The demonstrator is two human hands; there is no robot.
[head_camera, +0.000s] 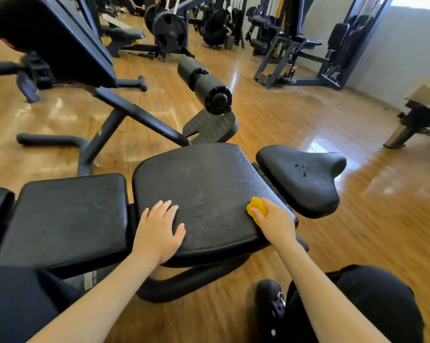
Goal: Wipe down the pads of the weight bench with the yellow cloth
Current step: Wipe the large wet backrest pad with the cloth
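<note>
the weight bench (159, 201) runs across the lower half of the view, its long axis lying left to right, with three black pads in a row: a rectangular pad (65, 216) on the left, a large middle pad (204, 189) in the centre, and a smaller saddle-shaped pad (300, 177) on the right whose narrow end points right and away from the person. a narrow gap separates each pad from the next. the left hand (159, 231) lies flat on the near left corner of the middle pad, fingers straight and slightly spread, pointing away from the person, holding nothing. the right hand (273, 221) sits at the near right edge of the same pad with its fingers curled over the yellow cloth (257, 206), which is bunched into a small wad and pressed against the pad surface; only the far part of the cloth shows beyond the fingers. a few water drops (300, 169) sit on the saddle-shaped pad. the bench frame (184, 283) curves beneath the pads over a wooden floor (308, 115). behind the bench stands another machine with foam rollers (206, 85) and a ribbed footplate (211, 127). the person's black-clad knees show at the bottom corners, and a black shoe (271, 308) rests on the floor below the right forearm.
</note>
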